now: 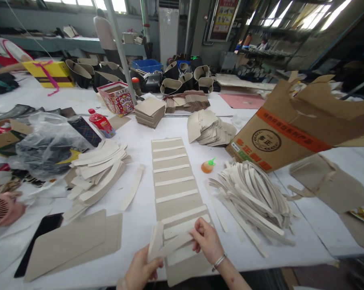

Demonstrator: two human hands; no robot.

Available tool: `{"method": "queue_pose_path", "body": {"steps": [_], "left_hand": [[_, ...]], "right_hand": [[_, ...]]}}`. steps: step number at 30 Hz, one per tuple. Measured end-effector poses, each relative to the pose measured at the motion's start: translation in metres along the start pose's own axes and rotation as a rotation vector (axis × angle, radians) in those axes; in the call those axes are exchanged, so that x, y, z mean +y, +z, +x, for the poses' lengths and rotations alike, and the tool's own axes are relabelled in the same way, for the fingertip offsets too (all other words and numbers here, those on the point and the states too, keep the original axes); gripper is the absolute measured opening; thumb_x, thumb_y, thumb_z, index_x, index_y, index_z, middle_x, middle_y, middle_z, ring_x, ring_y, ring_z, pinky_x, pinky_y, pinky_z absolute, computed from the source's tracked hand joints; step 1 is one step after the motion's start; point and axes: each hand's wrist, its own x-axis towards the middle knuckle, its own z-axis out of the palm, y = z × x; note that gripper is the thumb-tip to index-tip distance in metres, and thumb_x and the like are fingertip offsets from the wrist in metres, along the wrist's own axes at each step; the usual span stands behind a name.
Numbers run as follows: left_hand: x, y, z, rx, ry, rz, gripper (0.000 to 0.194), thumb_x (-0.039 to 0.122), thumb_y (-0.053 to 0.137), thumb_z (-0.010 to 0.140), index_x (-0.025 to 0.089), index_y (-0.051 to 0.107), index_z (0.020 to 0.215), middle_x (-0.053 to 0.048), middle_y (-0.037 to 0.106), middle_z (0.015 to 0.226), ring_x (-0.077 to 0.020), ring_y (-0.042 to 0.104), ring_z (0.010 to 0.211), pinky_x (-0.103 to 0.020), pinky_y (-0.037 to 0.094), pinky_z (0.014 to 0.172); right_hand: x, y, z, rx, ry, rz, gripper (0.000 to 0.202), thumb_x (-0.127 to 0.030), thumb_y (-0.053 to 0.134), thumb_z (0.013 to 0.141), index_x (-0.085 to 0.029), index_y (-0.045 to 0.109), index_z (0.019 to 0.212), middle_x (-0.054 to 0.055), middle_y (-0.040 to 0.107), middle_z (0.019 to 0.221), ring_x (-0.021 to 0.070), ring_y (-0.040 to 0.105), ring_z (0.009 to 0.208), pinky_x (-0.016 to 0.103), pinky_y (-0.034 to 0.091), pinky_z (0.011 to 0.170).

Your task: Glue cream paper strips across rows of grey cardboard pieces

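At the near edge of the table, my left hand [141, 266] is closed around a small bundle of pale strips [156, 241]. My right hand [208, 241], with a bracelet on the wrist, pinches the end of one pale strip [178, 244] that stretches across from the left hand. Under both hands runs a column of overlapping grey-beige board panels [173, 177], each with a pale band along its edge. A loose curved strip [133, 188] lies left of the column. To the right is a large heap of narrow strips [257, 197].
Wider strips [100, 173] are piled at left, beyond flat boards [76, 241] and a black phone [38, 241]. A small green-capped bottle [207, 166] stands right of the panels. A cardboard box [272, 129] leans at right; stacked boards [151, 112] sit farther back. Other people are in the background.
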Motion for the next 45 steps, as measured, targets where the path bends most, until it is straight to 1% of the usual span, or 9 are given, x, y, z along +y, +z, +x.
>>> {"method": "queue_pose_path", "body": {"steps": [4,7,10,13,18,23,29,39,45], "left_hand": [[0.011,-0.013,0.009,0.064,-0.034,0.039,0.036,0.050,0.061,0.060,0.016,0.054,0.071,0.003,0.054,0.051,-0.0106,0.046,0.043,-0.023,0.036,0.044],[0.030,-0.012,0.022,0.156,-0.037,0.098,0.039,0.055,0.060,0.060,0.018,0.053,0.063,0.004,0.048,0.042,-0.0114,0.044,0.043,-0.024,0.036,0.047],[0.046,-0.008,0.039,0.247,-0.038,0.114,0.043,0.060,0.058,0.060,0.018,0.052,0.059,0.002,0.051,0.043,-0.0134,0.046,0.045,-0.026,0.038,0.050],[0.050,-0.008,0.055,0.290,-0.031,0.090,0.046,0.063,0.057,0.058,0.017,0.053,0.057,-0.001,0.056,0.047,-0.0146,0.049,0.048,-0.027,0.039,0.052],[0.046,-0.015,0.078,0.362,-0.095,0.173,0.049,0.066,0.056,0.058,0.016,0.054,0.056,-0.001,0.056,0.043,-0.0149,0.049,0.043,-0.028,0.038,0.049],[0.049,-0.018,0.087,0.401,-0.122,0.230,0.049,0.066,0.053,0.060,0.017,0.054,0.057,-0.001,0.056,0.044,-0.0165,0.051,0.044,-0.030,0.039,0.051],[0.055,-0.018,0.092,0.409,-0.166,0.334,0.044,0.061,0.050,0.065,0.019,0.052,0.054,-0.001,0.057,0.044,-0.0179,0.053,0.047,-0.030,0.040,0.055],[0.060,-0.018,0.093,0.430,-0.189,0.348,0.043,0.061,0.049,0.064,0.020,0.052,0.054,-0.001,0.057,0.043,-0.0193,0.054,0.047,-0.031,0.039,0.055],[0.055,-0.019,0.096,0.421,-0.174,0.423,0.040,0.058,0.049,0.067,0.020,0.053,0.053,-0.001,0.058,0.044,-0.0204,0.056,0.049,-0.031,0.040,0.056]], "right_hand": [[0.010,-0.029,0.026,-0.064,0.080,0.008,0.025,-0.040,0.053,0.067,-0.021,0.043,0.079,-0.010,0.047,0.041,0.0121,0.050,0.033,0.020,0.037,0.033],[0.013,-0.047,0.050,-0.086,0.128,-0.079,0.024,-0.043,0.050,0.066,-0.020,0.043,0.069,-0.005,0.054,0.046,0.0104,0.048,0.033,0.021,0.037,0.033],[0.016,-0.060,0.073,-0.043,0.130,-0.146,0.022,-0.040,0.049,0.067,-0.021,0.040,0.063,-0.006,0.053,0.047,0.0077,0.042,0.030,0.019,0.031,0.033],[0.017,-0.067,0.093,0.022,0.090,-0.241,0.019,-0.033,0.051,0.067,-0.020,0.041,0.058,-0.007,0.049,0.047,0.0066,0.041,0.037,0.019,0.030,0.039],[0.016,-0.065,0.116,0.140,0.032,-0.404,0.022,-0.025,0.057,0.063,-0.019,0.041,0.050,-0.007,0.042,0.047,0.0085,0.042,0.052,0.020,0.030,0.052],[0.018,-0.058,0.126,0.188,0.058,-0.498,0.018,-0.027,0.057,0.066,-0.019,0.048,0.053,-0.006,0.047,0.049,0.0096,0.043,0.053,0.020,0.030,0.054],[0.019,-0.056,0.129,0.203,0.079,-0.564,0.017,-0.028,0.058,0.068,-0.019,0.052,0.054,-0.004,0.052,0.051,0.0105,0.046,0.054,0.020,0.031,0.055],[0.017,-0.055,0.130,0.214,0.074,-0.624,0.018,-0.030,0.058,0.068,-0.019,0.053,0.054,-0.003,0.053,0.052,0.0111,0.047,0.055,0.021,0.030,0.055],[0.016,-0.055,0.129,0.222,0.053,-0.647,0.017,-0.029,0.057,0.069,-0.020,0.053,0.055,-0.003,0.052,0.051,0.0109,0.046,0.054,0.021,0.029,0.054]]}}
